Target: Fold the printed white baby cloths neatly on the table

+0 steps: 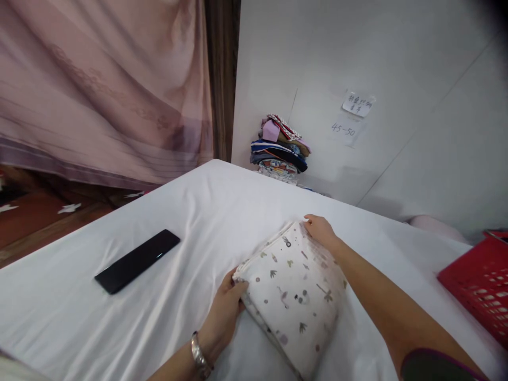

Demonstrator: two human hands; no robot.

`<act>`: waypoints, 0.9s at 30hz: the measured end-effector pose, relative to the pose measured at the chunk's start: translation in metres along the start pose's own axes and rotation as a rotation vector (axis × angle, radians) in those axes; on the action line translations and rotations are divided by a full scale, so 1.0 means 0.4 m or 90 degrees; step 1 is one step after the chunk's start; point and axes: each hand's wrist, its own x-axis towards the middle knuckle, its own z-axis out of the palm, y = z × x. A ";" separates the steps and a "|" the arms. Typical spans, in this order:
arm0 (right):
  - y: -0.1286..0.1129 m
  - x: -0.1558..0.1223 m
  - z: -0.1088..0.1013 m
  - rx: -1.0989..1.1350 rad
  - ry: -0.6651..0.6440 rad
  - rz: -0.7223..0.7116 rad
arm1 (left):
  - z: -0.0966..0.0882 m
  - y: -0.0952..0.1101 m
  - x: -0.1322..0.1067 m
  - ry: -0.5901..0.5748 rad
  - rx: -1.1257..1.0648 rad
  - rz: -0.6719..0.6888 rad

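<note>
A white cloth (pixel 288 291) with small printed animals and plants lies folded in several layers on the white-covered table (pixel 198 211). My left hand (pixel 225 309), with a silver bracelet at the wrist, pinches its left corner between thumb and fingers. At the far right corner, my right hand (pixel 320 230) is closed on the cloth's edge, its fingertips partly hidden. The near end of the cloth slopes down toward the bottom of the view and runs out of it.
A black phone-like slab (pixel 138 261) lies on the left of the table. Behind the far edge rises a stack of folded clothes (pixel 280 148) against the white wall (pixel 416 69). A red plastic basket (pixel 480 286) is at right. A pink curtain (pixel 107 90) hangs at left.
</note>
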 end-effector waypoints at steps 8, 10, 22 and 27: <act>0.017 -0.071 0.091 0.008 0.101 -0.204 | -0.009 0.005 0.008 -0.028 0.055 0.009; 0.034 -0.053 0.105 -0.002 0.065 -0.214 | -0.013 0.014 0.007 -0.026 0.146 0.040; 0.029 0.015 0.107 0.134 0.048 -0.236 | -0.041 0.023 0.026 0.121 0.678 0.305; 0.029 0.034 0.113 0.128 -0.025 -0.260 | -0.032 0.031 0.019 0.146 0.725 0.261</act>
